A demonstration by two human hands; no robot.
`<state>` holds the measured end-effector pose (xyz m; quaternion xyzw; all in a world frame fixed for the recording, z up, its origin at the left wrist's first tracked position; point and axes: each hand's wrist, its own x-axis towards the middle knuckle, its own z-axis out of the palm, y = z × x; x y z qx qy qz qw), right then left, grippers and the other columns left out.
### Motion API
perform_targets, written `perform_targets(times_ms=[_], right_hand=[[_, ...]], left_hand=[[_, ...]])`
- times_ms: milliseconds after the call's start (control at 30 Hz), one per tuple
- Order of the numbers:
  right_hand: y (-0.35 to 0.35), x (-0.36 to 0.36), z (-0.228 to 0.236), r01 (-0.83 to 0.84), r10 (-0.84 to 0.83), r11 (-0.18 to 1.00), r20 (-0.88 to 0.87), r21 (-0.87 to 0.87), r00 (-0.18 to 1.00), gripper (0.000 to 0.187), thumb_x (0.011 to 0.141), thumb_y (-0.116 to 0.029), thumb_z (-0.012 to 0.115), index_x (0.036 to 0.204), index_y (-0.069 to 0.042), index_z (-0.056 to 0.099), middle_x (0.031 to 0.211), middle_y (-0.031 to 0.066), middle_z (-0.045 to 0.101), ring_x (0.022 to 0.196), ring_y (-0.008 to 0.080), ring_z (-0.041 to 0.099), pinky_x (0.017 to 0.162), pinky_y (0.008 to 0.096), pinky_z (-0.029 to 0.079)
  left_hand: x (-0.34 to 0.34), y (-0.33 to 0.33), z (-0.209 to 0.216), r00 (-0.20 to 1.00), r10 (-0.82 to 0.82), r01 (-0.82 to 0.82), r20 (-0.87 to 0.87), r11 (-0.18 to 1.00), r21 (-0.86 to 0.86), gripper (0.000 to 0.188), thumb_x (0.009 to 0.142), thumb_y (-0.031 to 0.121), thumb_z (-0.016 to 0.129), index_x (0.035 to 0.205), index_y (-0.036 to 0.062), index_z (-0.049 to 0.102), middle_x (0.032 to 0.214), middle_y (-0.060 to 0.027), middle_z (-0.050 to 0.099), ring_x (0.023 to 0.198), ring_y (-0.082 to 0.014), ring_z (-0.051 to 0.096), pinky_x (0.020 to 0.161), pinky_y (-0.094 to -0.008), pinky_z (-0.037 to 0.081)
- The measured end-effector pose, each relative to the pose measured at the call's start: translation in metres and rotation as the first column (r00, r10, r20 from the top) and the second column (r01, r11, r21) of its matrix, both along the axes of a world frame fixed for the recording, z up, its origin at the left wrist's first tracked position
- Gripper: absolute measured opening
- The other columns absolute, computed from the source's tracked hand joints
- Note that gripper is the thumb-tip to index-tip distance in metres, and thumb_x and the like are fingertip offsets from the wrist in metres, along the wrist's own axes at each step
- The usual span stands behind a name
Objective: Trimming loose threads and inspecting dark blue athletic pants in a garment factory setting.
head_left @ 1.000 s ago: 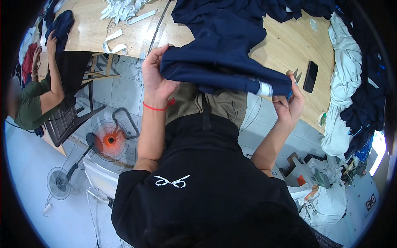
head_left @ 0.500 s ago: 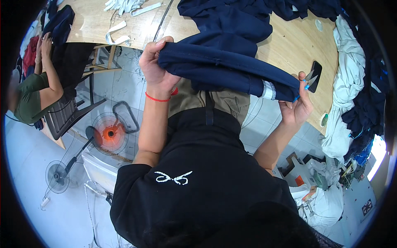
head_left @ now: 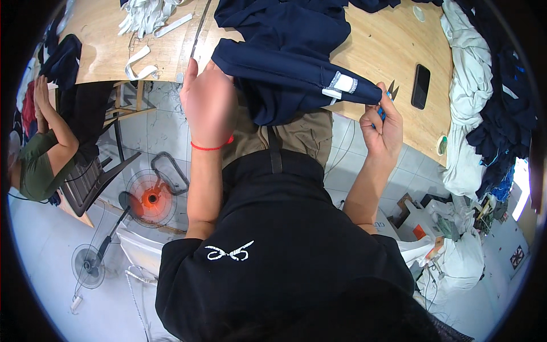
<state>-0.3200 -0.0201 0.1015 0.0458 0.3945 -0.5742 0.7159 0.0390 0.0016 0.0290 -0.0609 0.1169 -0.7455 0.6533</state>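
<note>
A navy garment (head_left: 279,68) is stretched between my two hands above the table's near edge, with more of its cloth lying on the table behind. My left hand (head_left: 209,108) is closed at the left end of the stretched band; a blur covers much of it. My right hand (head_left: 384,128) pinches the right end. The same hand also keeps a small pair of blue-handled scissors (head_left: 392,91), blades pointing up past the fingers. Close to the right hand, a white label (head_left: 344,83) shows on the garment.
White strips (head_left: 149,16) lie on the wooden table (head_left: 393,51) at the far left. A black phone (head_left: 420,86) rests at the right, beside heaped white cloth (head_left: 470,97). Standing fans (head_left: 151,198) are on the floor at left, near a co-worker in a green top (head_left: 43,165).
The garment's band has turned and folded narrower, so the white label faces up. My right hand has moved left, and the scissors now point upward. My left hand is slightly lower.
</note>
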Motion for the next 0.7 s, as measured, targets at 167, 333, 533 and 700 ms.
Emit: perform_targets(times_ms=[167,333,533,700], right_hand=[[0.002,-0.002,-0.002,0.006,-0.006,1.000,0.024,0.006,1.000,0.019,0.099,0.006,0.068,0.118,0.004,0.066,0.104,0.0109,0.075,0.071,0.0058,0.065,0.036,0.0161,0.028],[0.002,0.011,0.019,-0.011,0.009,1.000,-0.191,-0.005,0.982,0.017,0.099,0.001,0.068,0.116,-0.001,0.067,0.093,0.0064,0.070,0.061,0.0057,0.055,0.038,0.0194,0.026],[0.002,0.012,0.022,-0.193,0.144,0.945,-0.193,-0.264,0.970,0.008,0.100,-0.002,0.062,0.108,-0.004,0.061,0.078,0.0002,0.052,0.056,0.0090,0.043,0.042,0.0228,0.028],[0.000,0.007,0.023,-0.187,0.132,0.937,-0.197,-0.294,0.972,0.009,0.100,-0.001,0.062,0.109,-0.003,0.060,0.081,0.0007,0.052,0.059,0.0085,0.043,0.043,0.0233,0.028]], left_hand=[[-0.003,-0.003,0.008,0.999,0.053,-0.054,0.009,0.993,0.103,0.063,0.115,0.033,0.043,0.153,-0.0172,0.035,0.156,-0.0323,0.049,0.147,-0.0412,0.050,0.125,-0.0520,0.041],[0.003,0.000,0.003,0.985,-0.033,0.003,0.168,0.985,0.175,0.045,0.113,0.030,0.049,0.134,-0.0082,0.060,0.138,-0.0238,0.068,0.131,-0.0350,0.064,0.117,-0.0497,0.047],[-0.002,0.007,0.015,0.921,-0.056,-0.039,0.386,0.971,0.235,0.026,0.105,0.026,0.056,0.101,0.0061,0.071,0.103,-0.0114,0.078,0.102,-0.0276,0.073,0.103,-0.0458,0.053],[-0.002,0.007,0.019,0.898,-0.087,0.009,0.430,0.984,0.179,0.023,0.103,0.025,0.056,0.090,0.0077,0.062,0.096,-0.0109,0.075,0.096,-0.0265,0.072,0.100,-0.0448,0.053]])
